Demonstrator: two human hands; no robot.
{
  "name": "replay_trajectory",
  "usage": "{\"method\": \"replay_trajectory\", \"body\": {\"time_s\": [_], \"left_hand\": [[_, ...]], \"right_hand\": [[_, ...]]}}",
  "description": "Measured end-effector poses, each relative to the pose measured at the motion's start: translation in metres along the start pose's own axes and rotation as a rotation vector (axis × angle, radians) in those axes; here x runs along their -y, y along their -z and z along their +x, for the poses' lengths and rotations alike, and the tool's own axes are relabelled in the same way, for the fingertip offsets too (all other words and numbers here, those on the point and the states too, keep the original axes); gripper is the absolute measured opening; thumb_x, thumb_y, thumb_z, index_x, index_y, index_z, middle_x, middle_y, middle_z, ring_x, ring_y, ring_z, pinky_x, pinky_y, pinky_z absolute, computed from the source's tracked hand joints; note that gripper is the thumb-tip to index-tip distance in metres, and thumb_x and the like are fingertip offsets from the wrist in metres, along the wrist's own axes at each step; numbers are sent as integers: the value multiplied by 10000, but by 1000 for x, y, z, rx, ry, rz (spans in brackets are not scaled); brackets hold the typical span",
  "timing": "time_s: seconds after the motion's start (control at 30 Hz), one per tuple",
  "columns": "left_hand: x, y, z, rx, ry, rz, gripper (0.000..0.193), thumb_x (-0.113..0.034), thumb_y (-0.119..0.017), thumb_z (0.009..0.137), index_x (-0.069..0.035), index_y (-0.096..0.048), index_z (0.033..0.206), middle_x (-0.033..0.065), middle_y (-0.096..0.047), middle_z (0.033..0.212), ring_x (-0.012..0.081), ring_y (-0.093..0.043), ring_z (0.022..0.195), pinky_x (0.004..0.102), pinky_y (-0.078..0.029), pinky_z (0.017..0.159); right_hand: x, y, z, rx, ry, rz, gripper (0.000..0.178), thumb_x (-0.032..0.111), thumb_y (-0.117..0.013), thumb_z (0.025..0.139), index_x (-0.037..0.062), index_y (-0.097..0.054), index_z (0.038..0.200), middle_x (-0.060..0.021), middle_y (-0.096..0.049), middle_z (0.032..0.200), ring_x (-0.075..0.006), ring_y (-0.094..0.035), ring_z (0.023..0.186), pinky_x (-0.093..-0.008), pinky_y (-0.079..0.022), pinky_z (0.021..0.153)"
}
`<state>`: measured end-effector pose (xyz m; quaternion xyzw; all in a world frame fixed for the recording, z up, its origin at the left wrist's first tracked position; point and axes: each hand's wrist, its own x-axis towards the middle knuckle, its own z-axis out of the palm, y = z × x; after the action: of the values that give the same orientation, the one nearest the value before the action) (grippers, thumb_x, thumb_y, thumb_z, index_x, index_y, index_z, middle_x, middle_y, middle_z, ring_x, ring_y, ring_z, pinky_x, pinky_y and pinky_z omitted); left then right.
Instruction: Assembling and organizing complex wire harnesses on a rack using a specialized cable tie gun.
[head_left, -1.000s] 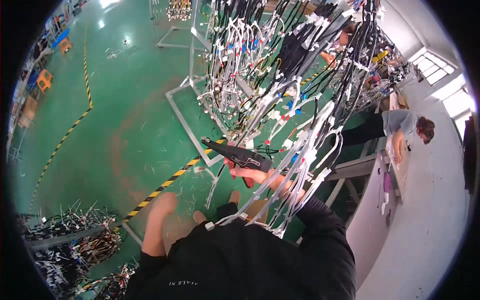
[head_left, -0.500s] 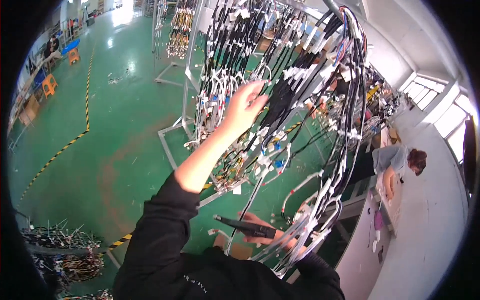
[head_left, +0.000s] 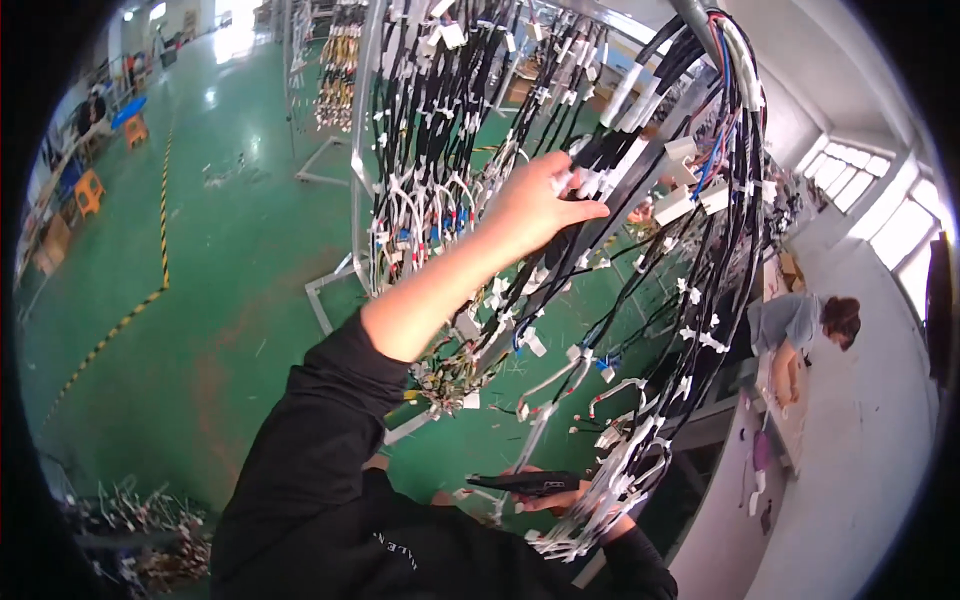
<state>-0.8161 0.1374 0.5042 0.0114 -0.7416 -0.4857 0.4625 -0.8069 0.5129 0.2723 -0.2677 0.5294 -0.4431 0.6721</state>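
My left hand (head_left: 535, 205) reaches up to a hanging bundle of black cables with white connectors (head_left: 605, 155). Its fingers curl about the cables, and its thumb points right across them. Low down near my body, my right hand (head_left: 540, 502) is closed around a flat black handheld device (head_left: 535, 484), seen nearly edge-on; its exact kind is unclear. White cable ends (head_left: 620, 490) of another hanging bundle cover part of my right hand and wrist.
More wire harnesses (head_left: 440, 110) hang from a metal rack (head_left: 362, 150). A bench (head_left: 735, 490) runs along the right, where another person (head_left: 790, 330) leans over. Harness piles (head_left: 140, 530) lie at lower left. Orange stools (head_left: 89, 191) stand far left on the green floor.
My left hand has moved right onto the black cables, its fingers closing about them. My right hand and the black device have shifted slightly down and right. The hanging cables have swung.
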Motion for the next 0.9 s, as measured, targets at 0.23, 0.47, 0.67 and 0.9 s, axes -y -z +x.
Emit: {"method": "replay_trajectory", "body": {"time_s": [0.23,0.47,0.67,0.9], "left_hand": [[22,2,-5,-269,-204,161,234,-62,-711,755,41,-621,945,129,-589,1022,194,-612,835,309,-494,774],[20,7,28,33,232,-258,271,-48,-658,855,-44,-616,1122,-9,-667,920,59,-562,678,242,-431,550],[19,22,36,277,141,-307,262,-153,-761,873,-48,-693,1102,-9,-694,961,60,-606,808,235,-475,725],[30,28,49,350,131,-577,219,-69,-658,937,-7,-623,1145,91,-710,1026,167,-681,954,317,-535,855]], "right_hand": [[10,-45,13,-169,44,19,735,100,-795,810,56,-443,1454,-56,-645,1000,-174,-622,959,-341,-511,809],[-36,-84,38,-307,115,-146,702,102,-786,809,57,-462,1431,-64,-649,993,-186,-628,954,-348,-513,805],[-70,-65,48,-413,154,-338,673,104,-778,809,57,-478,1410,-71,-653,987,-196,-634,950,-354,-515,802],[-114,-35,37,-523,187,-587,640,106,-769,808,58,-497,1386,-79,-657,980,-208,-640,945,-360,-517,798]]}}
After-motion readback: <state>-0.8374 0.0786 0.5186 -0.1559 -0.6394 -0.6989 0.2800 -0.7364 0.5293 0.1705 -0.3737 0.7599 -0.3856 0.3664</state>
